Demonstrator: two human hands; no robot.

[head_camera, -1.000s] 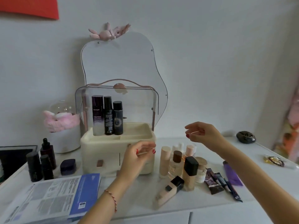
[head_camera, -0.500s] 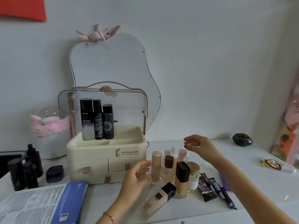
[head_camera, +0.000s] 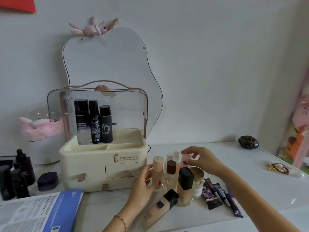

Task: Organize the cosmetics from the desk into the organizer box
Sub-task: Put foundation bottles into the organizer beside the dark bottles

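Note:
The cream organizer box (head_camera: 93, 164) stands at the back of the desk with its clear lid raised. Three dark bottles (head_camera: 93, 122) stand in its top tray. Right of it is a cluster of foundation bottles. My left hand (head_camera: 143, 183) wraps round a tall peach bottle (head_camera: 158, 166) in that cluster. My right hand (head_camera: 199, 159) pinches the clear cap of a small pink bottle (head_camera: 184, 159) further back. A square black-capped foundation bottle (head_camera: 184, 185) stands in front, and another one (head_camera: 160, 206) lies on its side.
Dark bottles (head_camera: 16, 174) and a dark compact (head_camera: 47, 180) sit at the left. A blue and white booklet (head_camera: 41, 213) lies at the front left. Tubes and pens (head_camera: 220, 196) lie right of the cluster. A dark round dish (head_camera: 248, 142) and a bracelet (head_camera: 278, 168) sit at the far right.
Both hands came down from in front of the organizer to the bottle cluster. The left hand closed round the peach bottle and the right took hold of the small pink bottle's cap.

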